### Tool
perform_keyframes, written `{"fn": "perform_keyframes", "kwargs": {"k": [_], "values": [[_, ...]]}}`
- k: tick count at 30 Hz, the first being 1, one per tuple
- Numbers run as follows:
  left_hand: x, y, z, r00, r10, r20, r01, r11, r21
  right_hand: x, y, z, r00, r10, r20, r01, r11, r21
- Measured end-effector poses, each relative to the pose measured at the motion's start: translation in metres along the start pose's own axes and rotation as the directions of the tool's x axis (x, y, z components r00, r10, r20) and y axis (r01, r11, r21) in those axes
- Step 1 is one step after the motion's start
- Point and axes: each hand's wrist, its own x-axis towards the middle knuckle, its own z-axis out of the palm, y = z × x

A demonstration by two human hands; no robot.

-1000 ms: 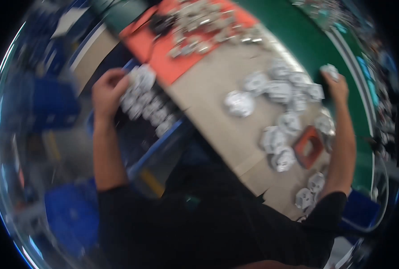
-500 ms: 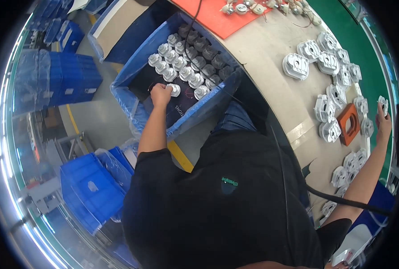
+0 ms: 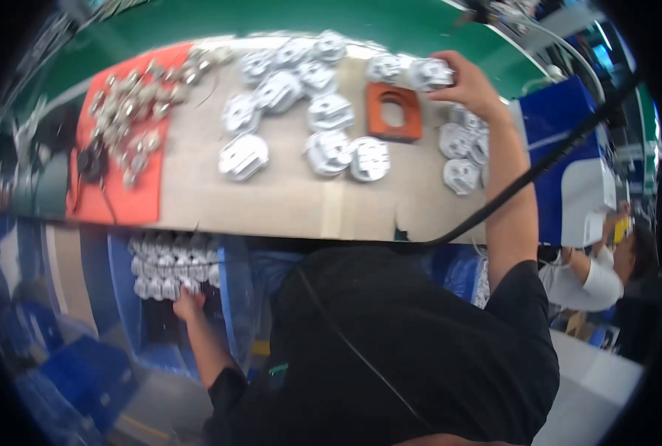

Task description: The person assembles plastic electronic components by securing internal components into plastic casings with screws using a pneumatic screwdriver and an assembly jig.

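Note:
Down in the blue lined bin (image 3: 125,334), my left hand (image 3: 189,305) is closed on a white plastic part (image 3: 190,285), at the front row of similar white parts (image 3: 149,288). Its fingertips are small and blurred here. Over the table's far edge, my right hand (image 3: 471,88) grips a round white housing (image 3: 431,73) between thumb and fingers. Just left of that housing lie another white housing (image 3: 384,68) and an orange block (image 3: 373,119) with a round hole.
Several white housings (image 3: 279,91) are spread over the beige worktable (image 3: 271,204). Small metal-and-cream parts (image 3: 127,111) lie on a red mat (image 3: 141,201). A black cable (image 3: 524,178) passes over my right forearm. At the right, another person (image 3: 595,279) works beside a blue box (image 3: 557,111).
The view has swung right toward the table. My left hand has brought its white part up against the row in the bin. My right hand, holding its housing, is now near the orange block.

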Motion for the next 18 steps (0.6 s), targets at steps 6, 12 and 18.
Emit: {"fn": "perform_keyframes", "kwargs": {"k": [6,12,18], "values": [[0.016,0.045,-0.036,0.826,0.563,-0.033,-0.508,0.767,0.392,-0.009,-0.039,0.015,0.968,0.000,0.251,0.049,0.980,-0.191],[-0.093,0.195,-0.038,0.657,0.751,-0.062,-0.742,0.659,0.125,-0.003,-0.032,0.027,0.922,-0.127,0.367,0.218,0.952,-0.217],[-0.160,0.291,0.003,0.413,0.906,0.089,-0.902,0.421,-0.097,0.007,-0.019,0.023,0.912,-0.158,0.378,0.252,0.944,-0.213]]}}
